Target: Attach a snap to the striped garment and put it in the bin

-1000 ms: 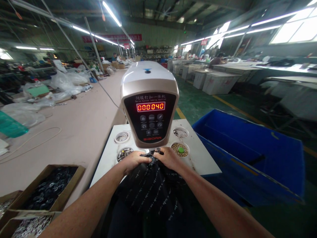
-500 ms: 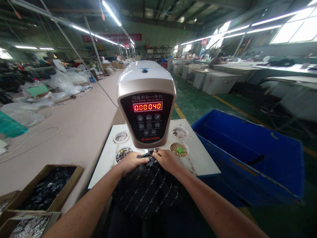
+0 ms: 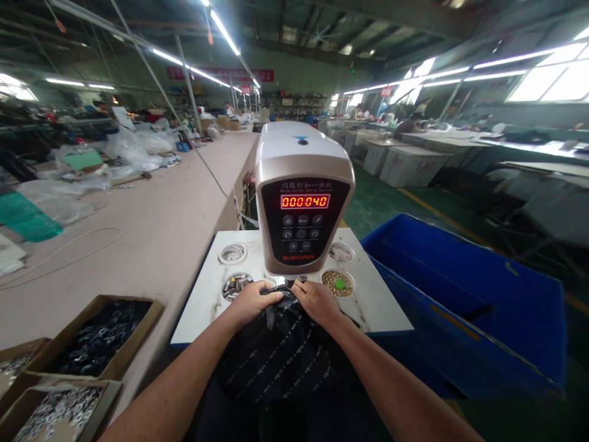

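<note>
A black garment (image 3: 280,350) with white diagonal lettering hangs down toward my lap. Its upper edge is pinched by my left hand (image 3: 253,302), thumb pointing right, and by my right hand (image 3: 317,299), whose fingers are closed on the cloth. Both hands are just under the head of a button machine (image 3: 304,227), whose red display reads 000040. The spot where cloth meets machine is mostly hidden by my fingers. Beside my left hand, a round well (image 3: 235,285) holds small metal parts. Near my right hand, another well (image 3: 338,283) holds brass-coloured pieces and a green cap.
Cardboard boxes of black rings (image 3: 103,337) and silvery rings (image 3: 67,412) stand at the lower left by a long table (image 3: 193,202). To the right is a large blue bin (image 3: 464,294). Plastic bags (image 3: 133,144) lie on the table.
My view has turned slightly left, so the machine and hands appear farther right. Both hands keep hold of the garment at the machine; the display still reads 000040.
</note>
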Motion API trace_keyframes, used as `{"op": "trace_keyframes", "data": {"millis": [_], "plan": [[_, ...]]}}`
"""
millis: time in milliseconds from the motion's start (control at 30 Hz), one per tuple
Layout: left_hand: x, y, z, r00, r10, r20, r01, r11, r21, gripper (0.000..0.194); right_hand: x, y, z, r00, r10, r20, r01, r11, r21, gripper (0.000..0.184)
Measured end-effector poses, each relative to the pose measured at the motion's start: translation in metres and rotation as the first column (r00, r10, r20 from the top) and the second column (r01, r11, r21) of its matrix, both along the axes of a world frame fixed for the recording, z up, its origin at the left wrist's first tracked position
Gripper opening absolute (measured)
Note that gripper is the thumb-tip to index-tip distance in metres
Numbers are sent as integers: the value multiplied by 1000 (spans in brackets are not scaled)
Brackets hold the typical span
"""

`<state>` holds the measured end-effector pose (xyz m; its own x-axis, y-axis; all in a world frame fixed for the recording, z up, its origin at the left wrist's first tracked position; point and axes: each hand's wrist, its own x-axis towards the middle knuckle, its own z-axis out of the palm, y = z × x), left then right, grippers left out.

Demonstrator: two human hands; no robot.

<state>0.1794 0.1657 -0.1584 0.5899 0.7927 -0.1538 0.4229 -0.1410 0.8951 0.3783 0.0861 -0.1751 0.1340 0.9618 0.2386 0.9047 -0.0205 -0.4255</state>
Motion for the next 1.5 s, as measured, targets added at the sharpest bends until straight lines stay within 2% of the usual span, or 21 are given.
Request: {"op": "trace_keyframes", "data": {"millis": [167, 433, 667, 1067, 1500], "plan": [[1, 4, -5, 999, 29, 25, -29, 999, -19, 43, -2, -1, 3, 998, -61, -23, 61, 998, 16, 26], [2, 5, -4, 996, 67, 55, -65, 997, -40, 33, -5, 2, -3, 989, -135, -67, 140, 987, 79, 20], [-2, 8, -7, 995, 89, 51, -86, 995, -55, 32, -4, 7, -7, 979, -115, -166, 131, 987, 91, 17], [-1, 0, 1, 995, 72, 65, -69, 997, -39, 34, -6, 0, 10, 970, -65, -234, 91, 990, 104, 21], [-1, 1, -1, 996, 46, 74, -39, 995, -94, 40, -4, 0, 7, 961, -63, -270, 91, 992, 93, 19]]}}
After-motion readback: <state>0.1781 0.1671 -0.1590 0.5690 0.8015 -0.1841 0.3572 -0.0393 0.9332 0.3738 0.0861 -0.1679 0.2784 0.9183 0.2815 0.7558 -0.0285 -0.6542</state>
